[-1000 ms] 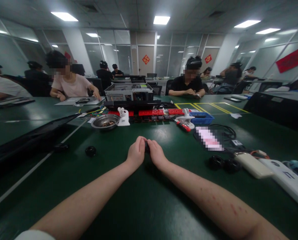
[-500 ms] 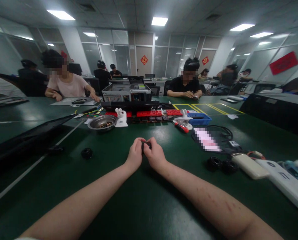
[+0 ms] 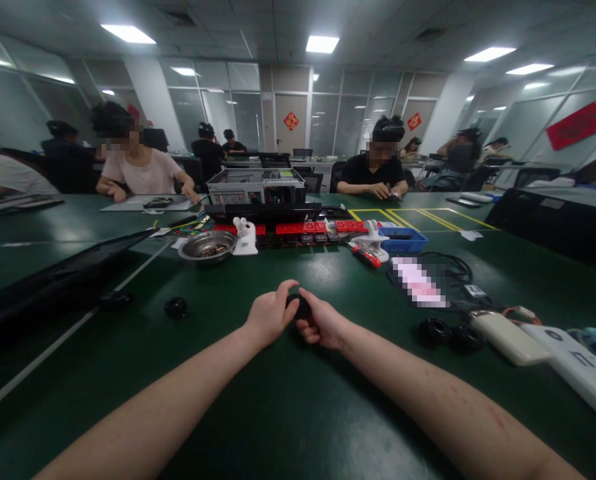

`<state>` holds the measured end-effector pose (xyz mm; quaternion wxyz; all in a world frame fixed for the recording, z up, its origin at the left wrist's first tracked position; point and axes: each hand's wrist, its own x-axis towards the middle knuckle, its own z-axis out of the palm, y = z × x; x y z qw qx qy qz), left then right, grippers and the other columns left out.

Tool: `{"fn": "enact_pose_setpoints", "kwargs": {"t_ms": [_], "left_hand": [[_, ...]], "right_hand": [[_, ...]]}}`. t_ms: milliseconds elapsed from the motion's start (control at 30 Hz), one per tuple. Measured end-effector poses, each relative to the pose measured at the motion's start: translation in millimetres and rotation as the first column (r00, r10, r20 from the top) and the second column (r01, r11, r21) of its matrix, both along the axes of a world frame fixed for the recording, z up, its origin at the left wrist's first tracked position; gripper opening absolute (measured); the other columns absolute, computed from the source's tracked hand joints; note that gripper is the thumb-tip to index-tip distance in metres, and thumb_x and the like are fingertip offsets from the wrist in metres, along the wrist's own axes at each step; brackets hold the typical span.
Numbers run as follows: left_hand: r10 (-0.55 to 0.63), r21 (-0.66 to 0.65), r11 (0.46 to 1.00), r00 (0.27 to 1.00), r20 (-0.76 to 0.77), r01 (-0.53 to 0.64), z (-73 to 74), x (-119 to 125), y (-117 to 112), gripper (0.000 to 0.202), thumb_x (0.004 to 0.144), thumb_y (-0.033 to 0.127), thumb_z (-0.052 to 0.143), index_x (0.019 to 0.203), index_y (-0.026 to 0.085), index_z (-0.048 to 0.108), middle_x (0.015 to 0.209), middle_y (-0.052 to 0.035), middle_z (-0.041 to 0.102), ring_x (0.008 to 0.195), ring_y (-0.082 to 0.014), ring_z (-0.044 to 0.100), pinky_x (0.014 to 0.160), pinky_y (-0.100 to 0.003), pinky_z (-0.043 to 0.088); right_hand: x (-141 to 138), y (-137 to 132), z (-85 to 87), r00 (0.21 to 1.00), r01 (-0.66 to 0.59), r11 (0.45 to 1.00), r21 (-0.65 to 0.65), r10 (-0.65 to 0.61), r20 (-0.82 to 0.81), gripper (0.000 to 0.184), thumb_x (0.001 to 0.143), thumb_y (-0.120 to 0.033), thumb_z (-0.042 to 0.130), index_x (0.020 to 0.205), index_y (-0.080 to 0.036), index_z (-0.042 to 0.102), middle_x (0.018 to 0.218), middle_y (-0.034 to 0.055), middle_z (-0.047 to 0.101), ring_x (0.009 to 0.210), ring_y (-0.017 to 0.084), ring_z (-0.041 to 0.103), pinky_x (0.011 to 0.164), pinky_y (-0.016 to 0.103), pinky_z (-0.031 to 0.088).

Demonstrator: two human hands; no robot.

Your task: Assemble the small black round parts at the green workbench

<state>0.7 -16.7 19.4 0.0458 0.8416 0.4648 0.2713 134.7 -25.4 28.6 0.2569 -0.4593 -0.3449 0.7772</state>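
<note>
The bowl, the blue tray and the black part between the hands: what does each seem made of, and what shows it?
The bowl looks like polished metal: silvery grey with a bright rim. The blue tray seems smooth plastic: one even colour. The black part may be plastic or rubber: dark, partly covered, finish unclear.

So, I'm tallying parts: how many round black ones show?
4 parts: one held between left hand and right hand, one further left, two at right. A dark thing, far left, is too blurred to count.
</note>
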Motion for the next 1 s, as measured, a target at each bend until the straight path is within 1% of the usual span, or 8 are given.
{"fn": "enact_pose_setpoints", "kwargs": {"t_ms": [167,300,433,500,633,700,900,1000], "left_hand": [[0.054,-0.099,0.994,0.978,0.200,-0.034,1.6,5,-5,0.033,0.082,0.034,0.023,0.105,0.017,0.040,0.067,-0.0018,0.055,0.062,-0.0160,0.054,0.059,-0.029,0.039],[0.256,-0.428,0.903,0.757,0.602,0.035,-2.3,10,-2,0.030,0.081,0.035,0.024,0.087,0.017,0.048,0.067,-0.0020,0.054,0.059,-0.0126,0.052,0.053,-0.025,0.039],[0.505,-0.736,0.655,0.624,0.597,0.174,-10.6,10,8,0.035,0.077,0.042,0.025,0.066,0.016,0.045,0.041,0.0057,0.033,0.032,-0.0081,0.033,0.036,-0.021,0.029],[0.499,-0.706,0.696,0.620,0.605,0.130,-10.8,7,10,0.038,0.078,0.044,0.023,0.068,0.016,0.045,0.040,0.0063,0.031,0.032,-0.0080,0.031,0.036,-0.021,0.029],[0.126,-0.272,0.962,0.887,0.445,-0.001,-0.3,-2,4,0.034,0.080,0.041,0.026,0.086,0.018,0.050,0.067,-0.0013,0.053,0.059,-0.0129,0.050,0.056,-0.025,0.039],[-0.029,-0.114,0.992,0.978,0.205,0.053,5.8,-7,1,0.031,0.080,0.039,0.028,0.092,0.020,0.051,0.079,-0.0024,0.057,0.071,-0.0152,0.052,0.064,-0.027,0.039],[0.010,-0.110,0.994,0.992,0.127,0.004,5.0,-8,1,0.034,0.082,0.038,0.022,0.092,0.020,0.050,0.076,-0.0022,0.058,0.070,-0.0153,0.053,0.062,-0.026,0.038],[0.125,-0.264,0.964,0.946,0.299,-0.044,-3.8,-4,6,0.040,0.082,0.042,0.020,0.081,0.018,0.052,0.068,-0.0023,0.055,0.063,-0.0149,0.052,0.057,-0.026,0.037]], "right_hand": [[-7,-4,-13.0,0.967,0.120,0.909,0.399,-0.199,0.162,0.038,0.078,-0.053,0.026,0.073,-0.019,0.039,0.047,-0.0058,0.037,0.036,0.006,0.030,0.035,0.016,0.025],[2,-6,-7.9,0.860,-0.197,0.428,0.882,-0.357,0.365,0.028,0.075,-0.036,0.047,0.096,-0.019,0.046,0.082,0.0036,0.053,0.073,0.014,0.049,0.067,0.028,0.040],[11,-6,0.7,0.770,-0.515,0.129,0.848,-0.366,0.523,0.042,0.071,-0.026,0.055,0.111,-0.021,0.043,0.108,0.0082,0.047,0.098,0.020,0.043,0.085,0.036,0.034],[12,-3,-1.0,0.799,-0.424,0.216,0.880,-0.369,0.475,0.047,0.071,-0.032,0.055,0.114,-0.022,0.039,0.111,0.0085,0.045,0.093,0.019,0.047,0.082,0.036,0.037],[9,7,-10.0,0.921,-0.075,0.768,0.636,-0.191,0.339,0.048,0.077,-0.056,0.027,0.101,-0.017,0.042,0.073,0.0048,0.057,0.051,0.011,0.050,0.048,0.027,0.046],[9,12,-12.8,0.967,-0.062,0.918,0.392,-0.042,0.252,0.054,0.077,-0.060,0.015,0.089,-0.016,0.044,0.052,0.0010,0.052,0.039,0.010,0.045,0.036,0.024,0.041],[9,13,-17.0,0.982,-0.067,0.886,0.459,-0.023,0.188,0.028,0.079,-0.045,0.035,0.083,-0.018,0.039,0.052,-0.0020,0.051,0.040,0.009,0.046,0.040,0.024,0.044],[10,8,-17.0,0.928,-0.153,0.612,0.776,-0.181,0.326,0.027,0.070,-0.028,0.053,0.092,-0.019,0.040,0.075,0.0016,0.054,0.062,0.012,0.053,0.058,0.030,0.048]]}}
